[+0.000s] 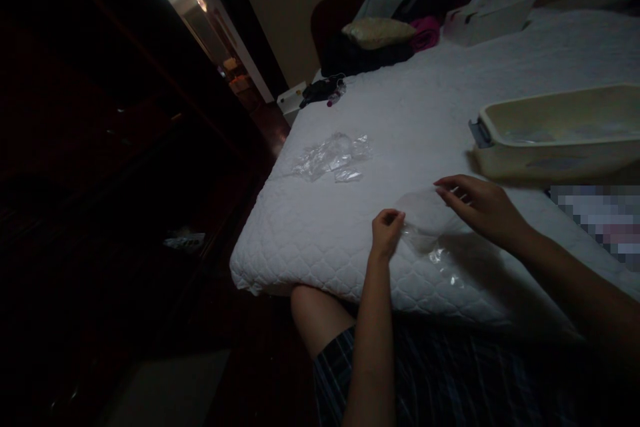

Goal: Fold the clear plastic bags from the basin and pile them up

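Note:
A clear plastic bag (425, 230) hangs between my two hands over the front part of the bed, its lower end shiny against the quilted cover. My left hand (387, 230) is closed in a pinch on the bag's left edge. At the bag's upper right edge, my right hand (475, 203) pinches with thumb and forefinger, the other fingers loosely curled. Farther back on the bed lies a crumpled heap of clear plastic (330, 157), apart from both hands.
A cream plastic bin (550, 160) with a grey latch stands on the white bed (410, 120) at right. Toward the headboard are a yellowish pillow (377, 32), dark and magenta cloth, and a white box (490, 19). Dark furniture (100, 147) fills the left.

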`<state>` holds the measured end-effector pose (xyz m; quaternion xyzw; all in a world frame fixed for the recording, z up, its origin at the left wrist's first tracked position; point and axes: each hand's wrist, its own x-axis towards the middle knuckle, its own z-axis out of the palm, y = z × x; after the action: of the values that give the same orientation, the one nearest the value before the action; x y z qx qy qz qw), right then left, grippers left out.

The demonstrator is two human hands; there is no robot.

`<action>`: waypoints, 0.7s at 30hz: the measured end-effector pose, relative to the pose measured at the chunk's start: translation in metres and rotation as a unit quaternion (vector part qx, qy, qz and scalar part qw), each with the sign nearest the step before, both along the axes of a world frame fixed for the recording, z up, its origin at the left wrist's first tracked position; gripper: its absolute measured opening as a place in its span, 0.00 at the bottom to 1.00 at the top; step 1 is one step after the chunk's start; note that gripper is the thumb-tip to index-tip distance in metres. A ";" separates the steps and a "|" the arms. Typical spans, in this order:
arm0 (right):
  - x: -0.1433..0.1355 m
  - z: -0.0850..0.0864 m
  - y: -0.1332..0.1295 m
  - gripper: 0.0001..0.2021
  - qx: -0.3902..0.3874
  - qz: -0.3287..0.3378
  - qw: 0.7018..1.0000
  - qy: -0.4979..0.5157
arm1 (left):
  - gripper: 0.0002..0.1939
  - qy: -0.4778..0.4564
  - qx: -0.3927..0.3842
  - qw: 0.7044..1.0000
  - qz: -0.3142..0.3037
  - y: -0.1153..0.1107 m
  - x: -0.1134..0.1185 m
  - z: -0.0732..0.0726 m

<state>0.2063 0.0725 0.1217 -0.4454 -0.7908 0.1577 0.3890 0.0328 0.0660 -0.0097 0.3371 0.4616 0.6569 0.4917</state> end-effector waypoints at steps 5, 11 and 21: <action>0.006 0.001 0.000 0.15 0.000 0.000 1.000 -0.014 | 0.12 -0.023 0.028 0.999 0.007 -0.002 0.001 0.003; 0.019 -0.004 0.002 0.17 -0.033 -0.005 0.999 -0.036 | 0.19 -0.057 0.051 0.996 -0.050 -0.027 0.001 0.013; 0.013 0.029 -0.003 0.23 -0.088 -0.005 0.995 0.048 | 0.27 -0.112 -0.010 0.990 -0.083 -0.047 -0.011 0.050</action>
<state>0.2198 0.0698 0.1505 -0.4740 -0.7519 0.2456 0.3868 0.0217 0.0194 0.0401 0.2934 0.3807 0.6431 0.5962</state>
